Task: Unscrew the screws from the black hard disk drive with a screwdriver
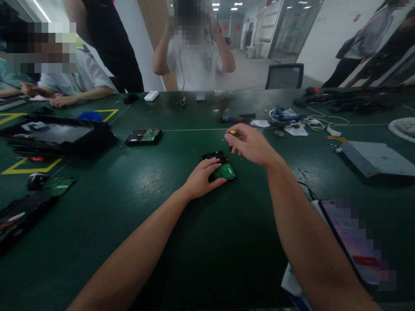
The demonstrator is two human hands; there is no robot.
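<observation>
green circuit board (227, 172): face up on a dark drive (219, 155), which lies flat on the table (155, 177) in front of the person
left hand (201, 178): fingers loosely spread over the drive's left side, resting on it without clasping
right hand (250, 142): fingers curled around a yellow-topped screwdriver (233, 132), just beside the drive's far right side
screw work: seems the step in hand
screwdriver tip: hard to make out; the next move likely calls for seating it squarely, with the drive held firm
</observation>
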